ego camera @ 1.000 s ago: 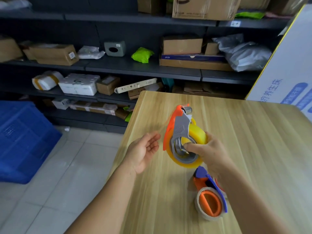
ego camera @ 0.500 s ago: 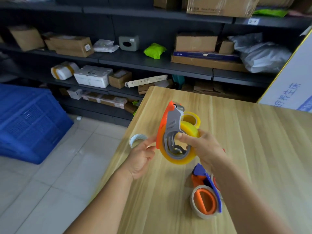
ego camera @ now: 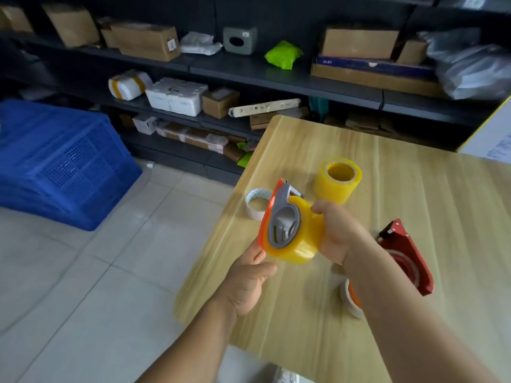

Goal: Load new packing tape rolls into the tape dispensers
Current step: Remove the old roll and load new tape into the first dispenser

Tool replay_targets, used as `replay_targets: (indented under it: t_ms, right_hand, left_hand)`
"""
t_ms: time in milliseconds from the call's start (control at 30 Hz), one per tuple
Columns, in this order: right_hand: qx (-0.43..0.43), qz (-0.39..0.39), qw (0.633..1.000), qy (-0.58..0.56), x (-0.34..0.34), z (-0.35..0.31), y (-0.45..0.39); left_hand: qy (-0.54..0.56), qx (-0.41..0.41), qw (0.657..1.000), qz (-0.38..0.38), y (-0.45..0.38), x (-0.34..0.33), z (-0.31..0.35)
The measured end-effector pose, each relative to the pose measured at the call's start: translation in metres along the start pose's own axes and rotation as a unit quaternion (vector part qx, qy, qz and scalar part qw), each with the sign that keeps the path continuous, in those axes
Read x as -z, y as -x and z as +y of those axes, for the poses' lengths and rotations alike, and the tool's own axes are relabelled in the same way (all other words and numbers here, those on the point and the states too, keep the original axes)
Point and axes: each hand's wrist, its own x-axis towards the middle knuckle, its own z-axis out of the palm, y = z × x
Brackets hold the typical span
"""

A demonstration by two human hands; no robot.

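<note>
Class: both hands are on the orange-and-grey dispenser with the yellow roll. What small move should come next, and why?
Probably find and pull the tape's free end toward the cutter: the yellow roll already sits in the dispenser, held by right hand and left hand.

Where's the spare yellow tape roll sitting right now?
In the head view, the yellow roll stands on end on the table, just beyond the hand-held dispenser, right of the white roll.

You're in a parcel stockroom or packing room — dark shelving (ego camera: 276,76) across the top of frame holds cardboard boxes (ego camera: 146,41) and bagged parcels (ego camera: 470,70), blue crates (ego camera: 60,167) at left, wooden packing table (ego camera: 414,189) lower right — tape rolls on it.
</note>
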Motion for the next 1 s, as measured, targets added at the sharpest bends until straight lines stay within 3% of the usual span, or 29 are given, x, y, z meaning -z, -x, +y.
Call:
replay_targets:
  t_ms: [300, 700, 1000]
  right_hand:
    - [-0.038, 0.029, 0.998, 0.033, -0.044, 0.047, 0.012]
    - [-0.038, 0.003, 0.997, -0.066, -0.071, 0.094, 0.035]
    - [-0.045, -0.022, 0.997, -0.059, -0.072, 0.122, 0.025]
  left_hand:
    - [0.052, -0.006, 0.997, 0.052, 0.059, 0.013, -0.025]
    - [0.142, 0.101, 0.974, 0.143, 0.080, 0.022, -0.041]
    - [0.162, 0.139, 0.955, 0.205, 0.082, 0.036, -0.048]
